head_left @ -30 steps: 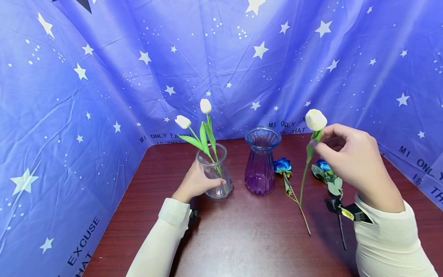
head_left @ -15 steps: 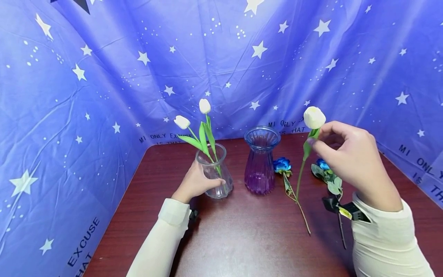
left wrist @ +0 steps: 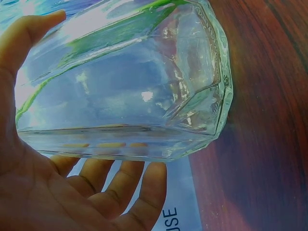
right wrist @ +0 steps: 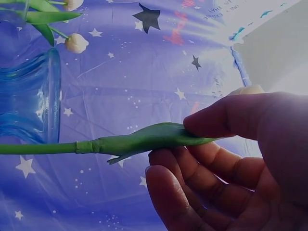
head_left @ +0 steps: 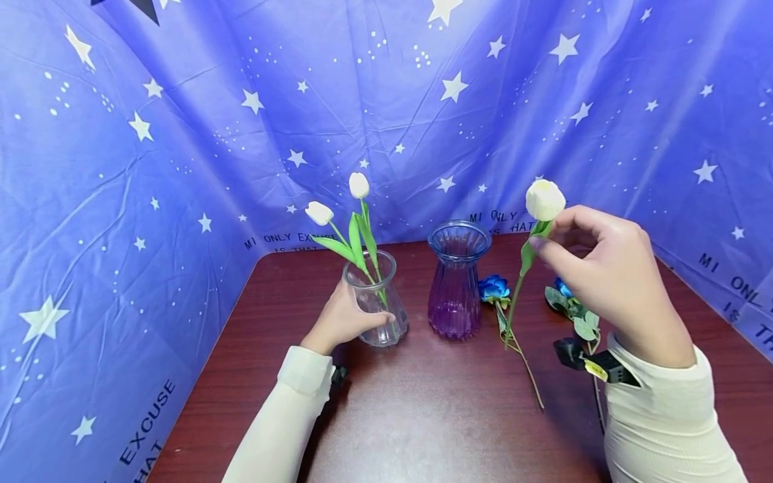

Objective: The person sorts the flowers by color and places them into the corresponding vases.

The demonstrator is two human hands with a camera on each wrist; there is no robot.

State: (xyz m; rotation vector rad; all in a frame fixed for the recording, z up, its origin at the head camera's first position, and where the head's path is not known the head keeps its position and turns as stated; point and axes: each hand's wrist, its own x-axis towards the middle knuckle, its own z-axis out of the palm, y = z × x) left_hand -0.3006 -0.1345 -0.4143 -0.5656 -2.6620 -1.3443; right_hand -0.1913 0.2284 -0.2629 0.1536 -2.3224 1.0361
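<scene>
My left hand (head_left: pixel 344 318) is wrapped around a clear glass vase (head_left: pixel 392 318) standing on the table, thumb on the near side and fingers behind. Two white tulips (head_left: pixel 359 185) with green leaves lean out of that vase. My right hand (head_left: pixel 610 268) pinches another white tulip (head_left: pixel 545 200) just below its bloom, thumb against fingers. It hangs upright, slightly tilted, over the right side of the table. In the right wrist view the thumb and fingers press on its green leaf (right wrist: pixel 159 136). Between the hands stands a blue-and-purple glass vase (head_left: pixel 454 295) with no flowers in it.
A blue flower (head_left: pixel 495 288) with a long stem lies on the dark red wooden table (head_left: pixel 417 416), right of the purple vase. Another blue flower with leaves (head_left: pixel 582 325) lies partly behind my right wrist. A starry blue cloth (head_left: pixel 374 100) hangs around the table.
My right hand has moved slightly left and up with the white tulip, bringing it nearer the purple vase. The left hand stays on the clear vase.
</scene>
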